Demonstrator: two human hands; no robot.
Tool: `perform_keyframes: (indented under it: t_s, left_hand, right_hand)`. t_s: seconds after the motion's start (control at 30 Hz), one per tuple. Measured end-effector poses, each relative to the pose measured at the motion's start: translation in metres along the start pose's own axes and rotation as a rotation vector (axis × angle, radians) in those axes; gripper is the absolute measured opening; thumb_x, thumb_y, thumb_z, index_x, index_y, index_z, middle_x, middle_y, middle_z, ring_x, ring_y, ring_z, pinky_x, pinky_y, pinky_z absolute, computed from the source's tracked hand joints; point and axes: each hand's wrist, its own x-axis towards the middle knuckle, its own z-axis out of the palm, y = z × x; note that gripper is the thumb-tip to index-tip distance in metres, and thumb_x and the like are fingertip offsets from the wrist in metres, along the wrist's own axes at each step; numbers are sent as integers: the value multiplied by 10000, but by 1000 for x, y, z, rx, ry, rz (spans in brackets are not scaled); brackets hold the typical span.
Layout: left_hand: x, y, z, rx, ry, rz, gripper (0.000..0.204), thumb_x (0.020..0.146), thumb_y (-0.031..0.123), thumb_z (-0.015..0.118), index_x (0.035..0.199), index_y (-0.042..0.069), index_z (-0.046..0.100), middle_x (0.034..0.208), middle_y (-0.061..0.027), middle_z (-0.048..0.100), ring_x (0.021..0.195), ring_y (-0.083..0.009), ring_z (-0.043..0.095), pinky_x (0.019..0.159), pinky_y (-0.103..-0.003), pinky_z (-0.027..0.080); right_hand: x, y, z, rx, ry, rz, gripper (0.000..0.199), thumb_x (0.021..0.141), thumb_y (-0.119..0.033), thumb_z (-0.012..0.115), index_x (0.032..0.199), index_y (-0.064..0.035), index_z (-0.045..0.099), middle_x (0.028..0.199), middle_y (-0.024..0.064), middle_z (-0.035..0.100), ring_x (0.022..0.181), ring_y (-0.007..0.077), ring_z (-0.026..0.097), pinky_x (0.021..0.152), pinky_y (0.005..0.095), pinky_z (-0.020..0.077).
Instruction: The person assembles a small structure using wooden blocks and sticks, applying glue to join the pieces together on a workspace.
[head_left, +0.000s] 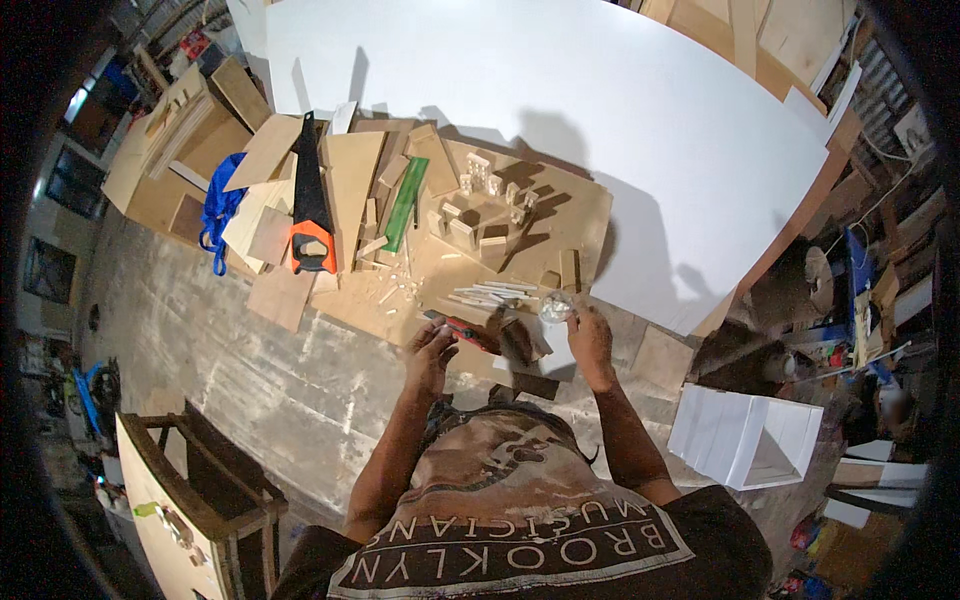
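Right hand (590,340) fingers pinch small clear jar (556,307), likely light, slippery; grip its sides. Left hand (432,350) fingers curl on red tool (468,333).

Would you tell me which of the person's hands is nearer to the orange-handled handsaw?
Left. The left hand lies below and to the right of the handsaw, over the plywood pieces. The right hand is farther right, by a small clear round thing.

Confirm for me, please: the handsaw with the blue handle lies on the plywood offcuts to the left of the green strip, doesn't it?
Not quite: in the head view the handsaw has an orange and black handle, not a blue one. The blue thing nearby is a strap or bag further left. The rest holds: the saw lies on the plywood offcuts, left of the green strip.
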Motion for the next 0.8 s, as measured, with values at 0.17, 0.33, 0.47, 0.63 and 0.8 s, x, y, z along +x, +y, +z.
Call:
perform_keyframes:
  t_s: [0.17, 0.33, 0.47, 0.63, 0.8]
  left_hand:
    - [14, -10, 8, 45, -180, 88, 230, 942, 26, 600, 1167, -20, 590, 921, -66, 646, 810, -160, 630, 754, -288, 533]
    - [0, 30, 42, -64, -230, -60, 235, 971, 20, 542, 1200, 3, 589, 914, -49, 623, 816, -165, 609, 773, -309, 521]
    - [3, 49, 49, -101, -341, -59, 195, 963, 36, 569, 1154, 14, 602, 919, -55, 634, 791, -152, 618, 744, -283, 533]
    - [-5, 70, 64, -159, -327, -115, 168, 949, 33, 592, 1115, 24, 617, 919, -49, 648, 787, -134, 635, 710, -244, 548]
    - [-9, 68, 77, -212, -437, -156, 161, 943, 42, 611, 1102, 26, 626, 921, -57, 652, 808, -137, 646, 712, -223, 560]
  right_hand:
    - [1, -3, 10, 25, 4, -40, 115, 871, -94, 618, 936, 0, 629, 883, 236, 636, 838, 436, 617, 712, 517, 482]
    - [3, -14, 4, 34, 6, -58, 51, 858, -33, 596, 878, 10, 578, 837, 244, 612, 830, 448, 606, 687, 508, 462]
    - [9, -25, -7, 50, 51, -68, 58, 859, -26, 595, 878, 2, 549, 814, 242, 602, 791, 444, 605, 667, 505, 454]
    - [14, -49, -54, 192, 126, -74, 97, 854, 4, 576, 940, 1, 531, 788, 243, 578, 746, 477, 575, 652, 501, 467]
    - [6, -74, -96, 838, 92, 154, 202, 947, -101, 637, 1117, -8, 693, 910, 42, 677, 726, 91, 620, 645, 245, 511]
